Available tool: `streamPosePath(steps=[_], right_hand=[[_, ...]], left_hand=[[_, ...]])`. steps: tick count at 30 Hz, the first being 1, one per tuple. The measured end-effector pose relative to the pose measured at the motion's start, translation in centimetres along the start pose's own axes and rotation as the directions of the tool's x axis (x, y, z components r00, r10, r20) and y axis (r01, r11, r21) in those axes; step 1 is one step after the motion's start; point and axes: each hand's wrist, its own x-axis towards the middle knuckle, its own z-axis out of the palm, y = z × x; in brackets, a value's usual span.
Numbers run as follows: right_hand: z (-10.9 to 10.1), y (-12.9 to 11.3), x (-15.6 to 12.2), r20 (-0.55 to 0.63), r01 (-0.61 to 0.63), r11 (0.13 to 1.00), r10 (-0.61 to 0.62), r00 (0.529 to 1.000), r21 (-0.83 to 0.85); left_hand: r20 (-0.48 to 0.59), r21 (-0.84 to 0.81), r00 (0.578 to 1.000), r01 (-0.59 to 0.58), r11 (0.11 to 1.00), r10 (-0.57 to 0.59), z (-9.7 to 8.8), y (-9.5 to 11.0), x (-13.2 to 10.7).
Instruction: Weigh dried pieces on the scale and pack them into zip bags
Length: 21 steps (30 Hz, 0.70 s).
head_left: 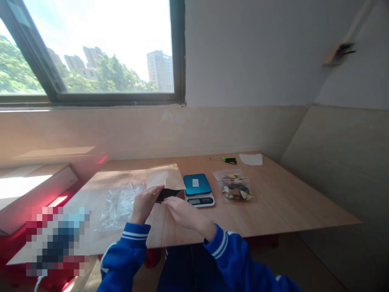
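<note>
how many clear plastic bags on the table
3: two bags of dried pieces right of the digital scale, one farther, one nearer; a crumpled bag left of the left hand. Others could be hidden.

Ahead of the hands point(165, 207), the scale point(198, 190) and paper envelope point(165, 176) stand in the way; a hand could pass along the table's point(291, 207) right side, beyond the zip bags point(234, 187), with a plastic bag point(118, 207) lying left.

**Sunlit room corner with window and wooden table**

A dark-framed window point(91, 52) looks out on trees point(18, 69) and tower blocks point(160, 71). Below it runs a beige lower wall point(170, 129); a pale grey upper wall point(243, 52) rises at right. A light wooden table point(288, 202) stands against them, catching daylight.
</note>
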Motion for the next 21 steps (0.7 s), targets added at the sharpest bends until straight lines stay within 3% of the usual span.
streamPosePath(steps=[4, 10, 16, 21], right_hand=[[3.1, 1.6, 2.6, -0.096, -0.168, 0.972, 0.154, 0.983, -0.163], [4.3, 2.2, 3.8, -0.167, -0.28, 0.949, 0.256, 0.952, -0.147], [5.6, 4.1, 6.8, -0.201, -0.344, 0.939, 0.338, 0.92, 0.001], [6.5, 5.2, 7.9, -0.183, -0.274, 0.925, 0.327, 0.927, 0.262]], left_hand=[[-0.095, -0.034, 0.995, 0.015, 0.999, -0.019, -1.1, 2.0, 0.7], [-0.112, -0.123, 0.993, 0.014, 0.992, -0.027, -1.2, 3.2, 0.2], [-0.072, -0.142, 0.997, -0.012, 0.99, 0.002, -0.4, 3.6, -0.9], [-0.06, -0.133, 0.998, -0.011, 0.991, 0.003, -0.2, 3.6, -1.3]])
